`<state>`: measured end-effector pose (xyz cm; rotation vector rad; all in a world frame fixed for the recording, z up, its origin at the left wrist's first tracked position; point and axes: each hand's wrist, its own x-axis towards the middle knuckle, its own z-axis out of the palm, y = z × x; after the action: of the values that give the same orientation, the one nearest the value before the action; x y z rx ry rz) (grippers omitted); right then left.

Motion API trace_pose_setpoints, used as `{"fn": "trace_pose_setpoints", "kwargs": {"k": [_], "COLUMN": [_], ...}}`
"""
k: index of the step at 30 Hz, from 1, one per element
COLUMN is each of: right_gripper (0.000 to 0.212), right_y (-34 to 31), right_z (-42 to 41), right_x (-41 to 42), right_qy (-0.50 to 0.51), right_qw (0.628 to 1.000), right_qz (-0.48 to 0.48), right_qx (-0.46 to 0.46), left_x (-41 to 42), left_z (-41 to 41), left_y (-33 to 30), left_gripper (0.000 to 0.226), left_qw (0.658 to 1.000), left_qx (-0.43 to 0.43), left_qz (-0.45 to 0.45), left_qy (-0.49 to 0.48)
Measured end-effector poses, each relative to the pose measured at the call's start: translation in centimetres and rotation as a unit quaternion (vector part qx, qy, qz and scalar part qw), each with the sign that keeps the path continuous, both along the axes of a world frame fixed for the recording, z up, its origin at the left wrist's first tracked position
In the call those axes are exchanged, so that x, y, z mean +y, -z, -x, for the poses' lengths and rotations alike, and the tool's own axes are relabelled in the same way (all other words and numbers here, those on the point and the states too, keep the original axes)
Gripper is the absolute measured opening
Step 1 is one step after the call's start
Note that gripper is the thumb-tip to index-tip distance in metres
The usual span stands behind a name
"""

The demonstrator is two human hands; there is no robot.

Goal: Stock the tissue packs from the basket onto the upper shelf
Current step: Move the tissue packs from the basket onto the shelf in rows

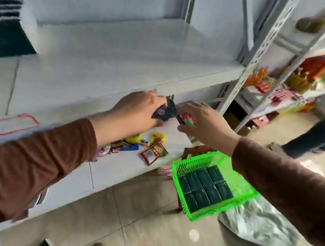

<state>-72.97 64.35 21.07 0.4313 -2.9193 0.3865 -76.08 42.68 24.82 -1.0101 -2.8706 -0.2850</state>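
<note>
Green plastic basket (237, 186) sits at lower right of the frame, holding eight dark green tissue packs (204, 188) in two rows. At centre, your left hand (139, 112) grips a dark round object (166, 111); your right hand (205, 121) pinches a small greenish item (188, 121). Two sauce sachets (154, 151) lie on the lower shelf (128, 170); the upper shelf (114, 59) spans the top.
</note>
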Motion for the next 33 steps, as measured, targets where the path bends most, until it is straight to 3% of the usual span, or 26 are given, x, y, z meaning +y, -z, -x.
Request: {"fn": "trace_pose_setpoints", "kwargs": {"k": [9,16,23,30,33], "right_gripper": [0.039,0.040,0.045,0.054,0.048], "right_y": [17.0,32.2,47.7,61.0,64.8], "right_z": [-6.9,-7.6,-6.6,-6.8,-6.8], "right_x": [21.5,26.4,24.7,20.9,19.5], "right_qy": [0.124,0.207,0.276,0.352,0.382], "right_qw": [0.974,0.923,0.846,0.741,0.727], "right_qz": [0.023,0.070,0.115,0.142,0.133], "right_qx": [-0.186,-0.317,-0.441,-0.554,-0.555], "left_x": [22.7,29.2,31.9,33.2,33.1], "left_z": [-2.3,-0.7,1.6,3.4,4.0], "left_y": [21.9,37.8,51.5,63.3,67.2], "left_gripper": [0.044,0.040,0.036,0.046,0.045], "left_qw": [0.978,0.946,0.925,0.892,0.877], "left_qx": [-0.193,-0.287,-0.276,-0.214,-0.196], "left_qz": [0.065,0.143,0.246,0.355,0.384], "left_qy": [0.048,0.048,0.094,0.180,0.211]}}
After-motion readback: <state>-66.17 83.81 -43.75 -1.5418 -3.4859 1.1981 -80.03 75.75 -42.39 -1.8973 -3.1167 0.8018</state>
